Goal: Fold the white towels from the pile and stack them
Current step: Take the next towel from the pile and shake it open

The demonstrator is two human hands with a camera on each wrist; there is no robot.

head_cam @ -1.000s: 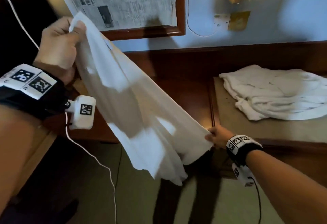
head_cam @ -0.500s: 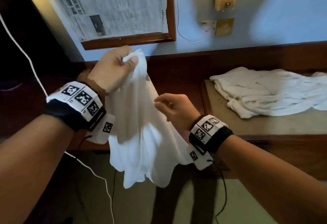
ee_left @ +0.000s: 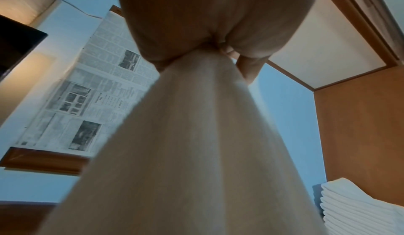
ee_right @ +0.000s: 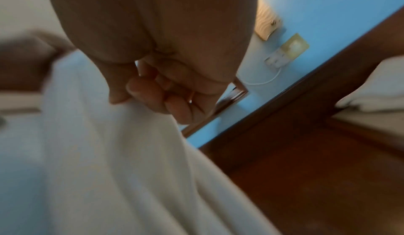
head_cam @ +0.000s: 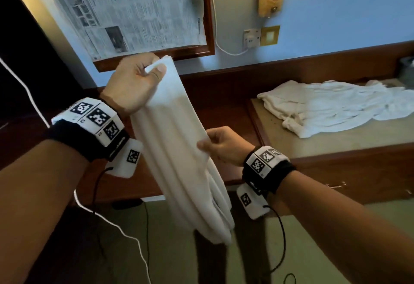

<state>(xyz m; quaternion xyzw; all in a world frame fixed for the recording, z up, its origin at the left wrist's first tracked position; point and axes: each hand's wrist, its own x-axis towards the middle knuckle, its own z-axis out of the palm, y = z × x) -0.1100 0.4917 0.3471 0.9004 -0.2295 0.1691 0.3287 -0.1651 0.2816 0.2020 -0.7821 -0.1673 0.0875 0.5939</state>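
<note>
Nearest: one white towel [head_cam: 177,149] hangs in the air betw. both hands, doubled over lengthwise, long axis running down from upper left to lower right; its loose bottom end dangles over the floor, clear of any surface; right hand [head_cam: 220,146] sits on the towel's right edge about mid-length, thumb and fingers pinched on the cloth; right wrist view is blurred but shows the fingers [ee_right: 153,93] curled against the fabric; left hand [head_cam: 134,84] is higher and farther out, clamped on the top end, thumb pressing the gathered corners; left wrist view confirms cloth falling straight from that grip [ee_left: 207,52].

Key relation, as I judge it: the towel's free half lies below the right hand, so the next fold prob. means bringing the lower part up toward the left hand; right hand is the nearer one to that hanging end.

Farther right: one rumpled pile [head_cam: 336,106] of unfolded towels on the surface [head_cam: 313,149], count w/in it not readable; left wrist view shows one stack of folded towels [ee_left: 358,207], roughly seven layers, exact no. unclear.
</note>
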